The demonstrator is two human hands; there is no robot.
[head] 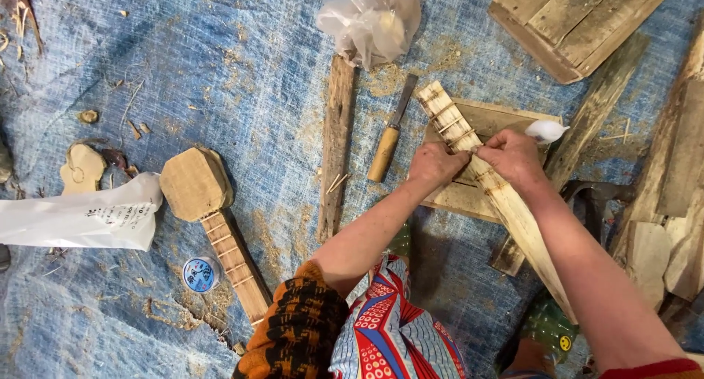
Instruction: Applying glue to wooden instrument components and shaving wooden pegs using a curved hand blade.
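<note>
Hands (477, 159) on, seemingly, fretted stick (469, 148)

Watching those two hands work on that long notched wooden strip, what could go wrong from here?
The left hand and right hand pinch small pieces into the wooden strip, which looks rough, so splinters seem possible. The strip rests slanted on a small board and might slip under pressure. A chisel lies close beside the left hand; a stray reach could meet its blade.
</note>
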